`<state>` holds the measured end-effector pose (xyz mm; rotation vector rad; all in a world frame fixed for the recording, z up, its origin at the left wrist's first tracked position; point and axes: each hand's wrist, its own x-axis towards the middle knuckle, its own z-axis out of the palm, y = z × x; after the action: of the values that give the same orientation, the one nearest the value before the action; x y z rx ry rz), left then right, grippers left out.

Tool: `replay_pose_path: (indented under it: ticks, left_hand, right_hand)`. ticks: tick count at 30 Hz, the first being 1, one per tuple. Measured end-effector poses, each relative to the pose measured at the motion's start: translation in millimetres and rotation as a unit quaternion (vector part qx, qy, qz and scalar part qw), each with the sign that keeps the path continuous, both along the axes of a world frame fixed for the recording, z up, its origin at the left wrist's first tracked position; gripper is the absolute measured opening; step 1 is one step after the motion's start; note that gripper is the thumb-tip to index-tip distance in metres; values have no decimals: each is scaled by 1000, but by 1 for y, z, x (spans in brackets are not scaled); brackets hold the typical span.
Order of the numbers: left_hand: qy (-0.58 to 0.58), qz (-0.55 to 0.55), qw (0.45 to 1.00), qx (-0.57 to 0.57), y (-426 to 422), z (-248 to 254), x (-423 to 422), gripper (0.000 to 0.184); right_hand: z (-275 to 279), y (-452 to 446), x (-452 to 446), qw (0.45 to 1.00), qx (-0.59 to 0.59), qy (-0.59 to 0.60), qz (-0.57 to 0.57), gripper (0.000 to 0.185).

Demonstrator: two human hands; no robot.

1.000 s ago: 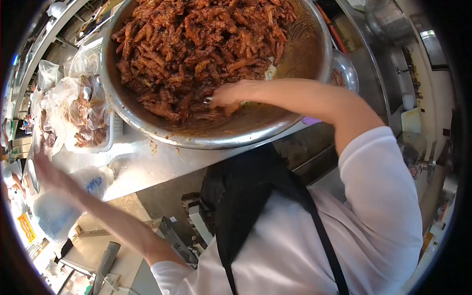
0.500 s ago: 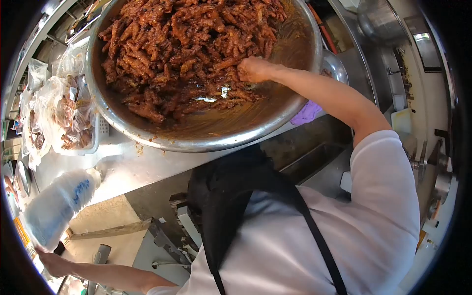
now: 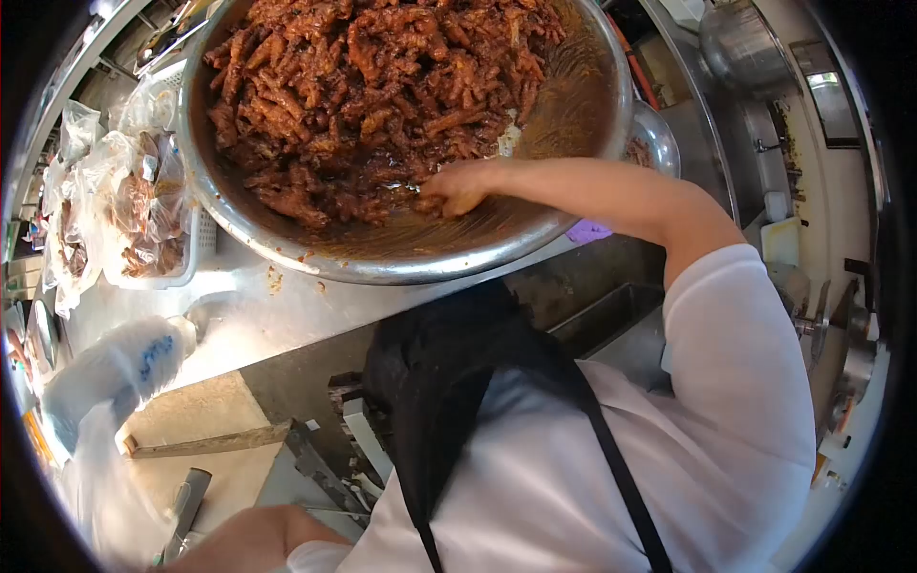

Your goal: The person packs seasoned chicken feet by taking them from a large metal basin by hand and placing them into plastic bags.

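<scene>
My right hand [image 3: 457, 187] is low in a big metal bowl [image 3: 382, 272], its fingers curled into the glossy reddish-brown chicken feet [image 3: 382, 86] heaped there. The fingertips are partly hidden among them. Bare, sauce-smeared metal shows on the bowl's right side. At the lower left my left arm is bent, with its hand past the frame's bottom edge. Beside that arm a thin clear plastic bag [image 3: 110, 487] hangs, blurred, below a bulky bluish-white bag with blue print [image 3: 143, 368].
A white basket [image 3: 201, 248] with plastic bags of brown food [image 3: 143, 210] stands left of the bowl on the metal table [image 3: 258, 320]. A purple cloth [image 3: 587, 230] lies by the bowl's lower right rim. A smaller metal bowl [image 3: 659, 134] is behind it.
My right hand went from the lower feet up to the right, then back down left. My left hand moved down out of frame, and a thin clear bag now hangs at the lower left.
</scene>
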<state>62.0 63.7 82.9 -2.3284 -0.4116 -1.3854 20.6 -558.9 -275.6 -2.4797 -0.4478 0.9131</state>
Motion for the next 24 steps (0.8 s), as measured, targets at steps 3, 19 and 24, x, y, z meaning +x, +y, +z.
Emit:
replay_pose_path:
  ticks: [3, 19, 24]
  left_hand:
    - [21, -134, 926, -353, -61, -67, 12, 42]
    - [266, -280, 706, -593, -150, -360, 67, 49]
    - [279, -415, 822, -273, -212, -337, -22, 42]
  right_hand:
    - [41, 22, 3, 996, -17, 88, -9, 56]
    - [38, -48, -15, 984, -164, 58, 36, 39]
    - [14, -12, -16, 986, -161, 42, -24, 41]
